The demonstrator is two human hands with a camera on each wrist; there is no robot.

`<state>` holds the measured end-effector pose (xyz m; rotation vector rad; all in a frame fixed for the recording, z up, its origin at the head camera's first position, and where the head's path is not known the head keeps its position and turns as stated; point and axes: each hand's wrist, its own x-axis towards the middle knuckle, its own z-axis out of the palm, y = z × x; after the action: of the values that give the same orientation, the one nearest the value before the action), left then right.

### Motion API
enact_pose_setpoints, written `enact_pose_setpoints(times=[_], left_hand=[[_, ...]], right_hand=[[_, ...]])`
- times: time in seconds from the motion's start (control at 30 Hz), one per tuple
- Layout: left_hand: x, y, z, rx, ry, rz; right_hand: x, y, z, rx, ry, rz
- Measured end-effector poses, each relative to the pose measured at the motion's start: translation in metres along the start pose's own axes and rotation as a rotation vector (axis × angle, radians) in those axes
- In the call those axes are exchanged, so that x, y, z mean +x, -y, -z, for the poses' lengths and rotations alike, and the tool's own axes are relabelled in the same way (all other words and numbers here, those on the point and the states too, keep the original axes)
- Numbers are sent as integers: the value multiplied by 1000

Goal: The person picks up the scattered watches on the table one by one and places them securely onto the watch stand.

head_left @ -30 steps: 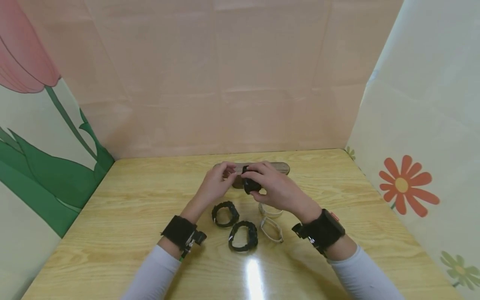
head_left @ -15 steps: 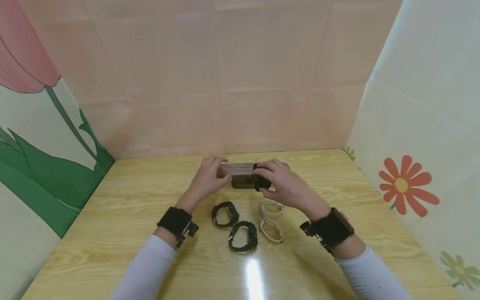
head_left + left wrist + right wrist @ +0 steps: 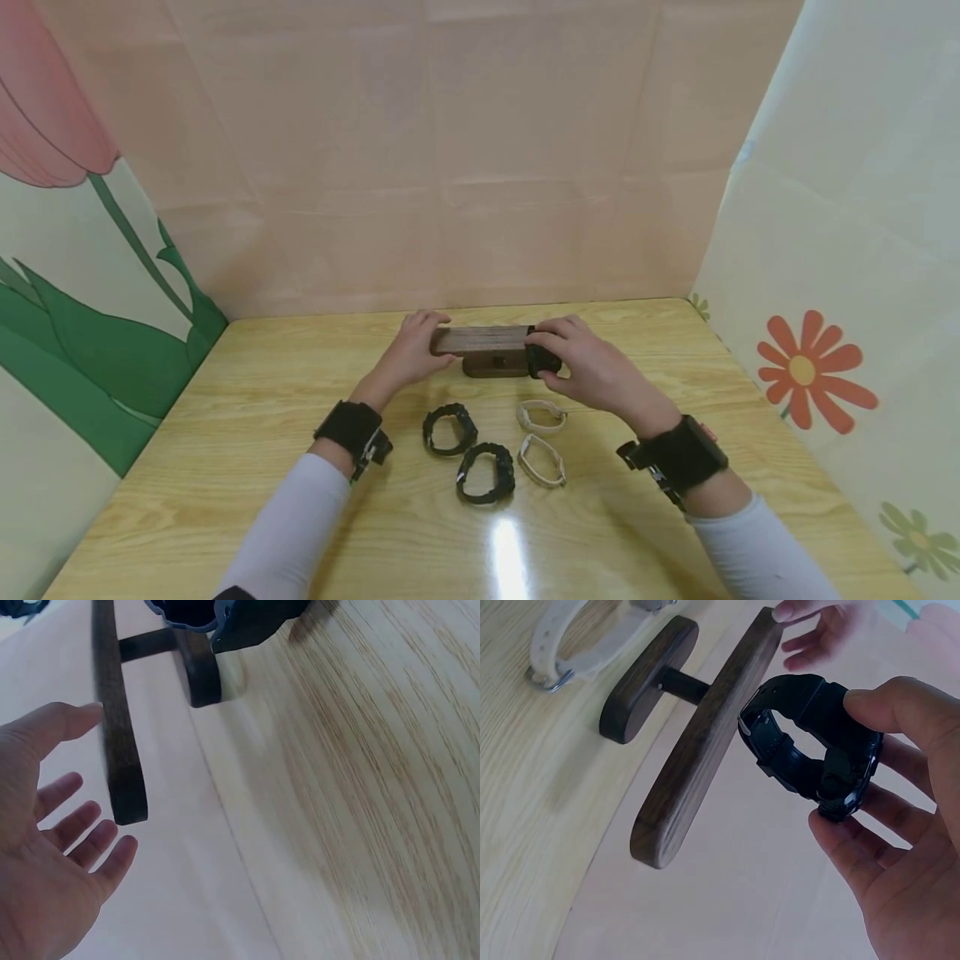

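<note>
One looped watch [image 3: 826, 714] is filling the pinching right hand [image 3: 596, 367]. The loose-fingered left hand [image 3: 408, 351] is touching a grainy wooden bar [image 3: 483, 338].

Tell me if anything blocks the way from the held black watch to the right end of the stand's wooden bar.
Nothing visible does. The right wrist view shows the wooden bar uncovered at its right end, with the right hand holding the black watch near it; the left hand is at the opposite end.

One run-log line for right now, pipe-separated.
right hand: holds black watch, not around wooden bar, by its right end | left hand: at bar's left end | table: two black watches, two pale straps
</note>
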<state>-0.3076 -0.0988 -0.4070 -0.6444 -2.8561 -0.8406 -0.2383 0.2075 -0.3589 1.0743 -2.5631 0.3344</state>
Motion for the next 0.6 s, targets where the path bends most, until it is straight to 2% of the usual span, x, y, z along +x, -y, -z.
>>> enact_pose_setpoints(times=[0.33, 0.6], left_hand=[[2, 2, -2, -30, 34, 25], [3, 8, -5, -23, 32, 23]], right_hand=[[-8, -9, 1, 12, 5, -30], [-13, -17, 2, 21, -22, -34]])
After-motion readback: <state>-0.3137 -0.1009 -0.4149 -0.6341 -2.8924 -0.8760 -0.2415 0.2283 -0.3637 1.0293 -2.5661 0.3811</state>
